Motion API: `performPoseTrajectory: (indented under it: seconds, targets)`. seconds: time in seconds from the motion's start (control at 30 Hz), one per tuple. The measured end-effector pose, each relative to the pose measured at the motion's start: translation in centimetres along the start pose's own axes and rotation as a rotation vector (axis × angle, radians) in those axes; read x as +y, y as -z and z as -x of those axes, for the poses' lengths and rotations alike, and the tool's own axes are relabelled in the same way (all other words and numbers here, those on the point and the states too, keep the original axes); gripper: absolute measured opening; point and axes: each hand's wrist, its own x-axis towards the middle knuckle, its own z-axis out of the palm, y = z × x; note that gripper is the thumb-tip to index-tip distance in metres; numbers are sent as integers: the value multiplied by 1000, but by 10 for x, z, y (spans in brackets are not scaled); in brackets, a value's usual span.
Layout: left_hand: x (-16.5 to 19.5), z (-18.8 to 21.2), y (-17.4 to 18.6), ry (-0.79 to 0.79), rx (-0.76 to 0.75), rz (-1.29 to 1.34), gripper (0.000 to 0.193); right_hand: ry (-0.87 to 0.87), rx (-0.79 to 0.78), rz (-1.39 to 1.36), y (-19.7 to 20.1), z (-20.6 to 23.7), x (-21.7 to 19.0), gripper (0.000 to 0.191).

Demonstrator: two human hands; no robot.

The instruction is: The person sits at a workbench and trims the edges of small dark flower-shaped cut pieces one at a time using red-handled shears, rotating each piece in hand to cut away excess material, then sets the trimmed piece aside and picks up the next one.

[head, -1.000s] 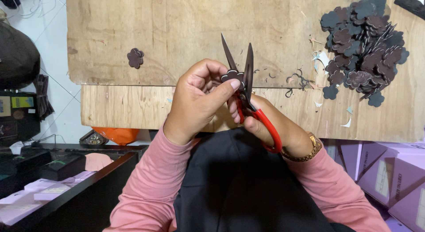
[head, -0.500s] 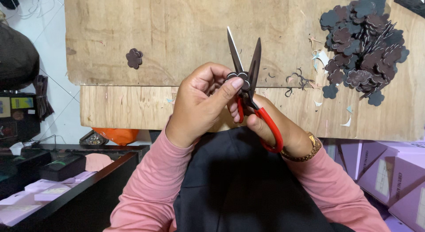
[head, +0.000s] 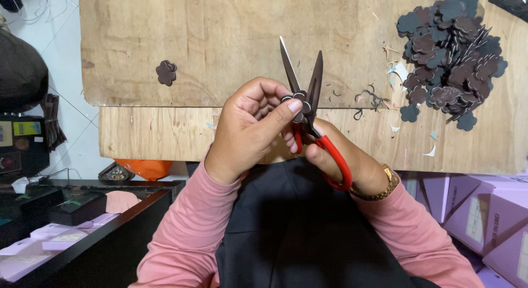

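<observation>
My left hand [head: 250,128] pinches a small dark flower-shaped cutout [head: 297,98] between thumb and fingers. My right hand [head: 335,156] grips red-handled scissors [head: 307,87], whose blades point away from me, parted in a narrow V, with the cutout set between them near the pivot. Both hands hover over the near edge of a wooden board [head: 220,57]. A single dark flower cutout [head: 166,72] lies on the board to the left. A heap of dark flower cutouts [head: 448,62] sits at the board's right.
Paper scraps and trimmings [head: 379,101] lie scattered on the board beside the heap. Purple boxes [head: 484,216] stand at the lower right. A black shelf [head: 82,211] with pale boxes is at the lower left, with an orange object [head: 144,168] under the board's edge.
The scissors have tilted slightly and their blades have spread wider. My left hand has turned the cutout a little between the blades. Both hands stay in the same place.
</observation>
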Motion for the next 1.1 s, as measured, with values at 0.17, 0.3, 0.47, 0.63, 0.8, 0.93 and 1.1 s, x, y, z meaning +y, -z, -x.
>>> performPoseTrajectory:
  seconds: [0.17,0.3,0.47,0.63,0.8,0.93,1.1]
  targets:
    - [0,-1,-1,25,1,40,11,-16,20,0,0,1,3,76]
    - [-2,0,-1,26,16,-24,9,6,51,32,-2,1,6,77]
    - [-6,-1,1,-18,-3,-20,11,-6,75,68,-2,2,7,79]
    - [-7,-1,1,-40,9,-30,10,19,73,80,-2,1,5,80]
    - [-4,0,0,-24,-6,43,10,9,65,57,-2,1,5,80]
    - [-7,0,1,-47,3,7,10,-15,96,21,-4,1,9,78]
    - [-13,-3,1,-84,26,-19,11,-32,151,4,-8,4,13,78]
